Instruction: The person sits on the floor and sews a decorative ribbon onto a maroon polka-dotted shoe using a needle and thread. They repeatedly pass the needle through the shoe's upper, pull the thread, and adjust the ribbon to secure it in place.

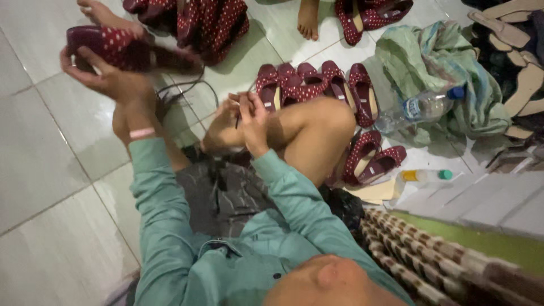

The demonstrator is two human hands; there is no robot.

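Head view: left hand (105, 76) holds dotted shoe (107, 45).

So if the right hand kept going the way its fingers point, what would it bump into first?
Probably the row of red polka-dot shoes on the tiled floor. The right hand, holding something thin and dark above the knee, points up the picture toward them, though depth is hard to judge.

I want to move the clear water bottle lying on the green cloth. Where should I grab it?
Grip the plastic bottle around its middle, coming from above. It lies on its side on the green cloth, blue cap pointing right, so the round body is exposed on top.
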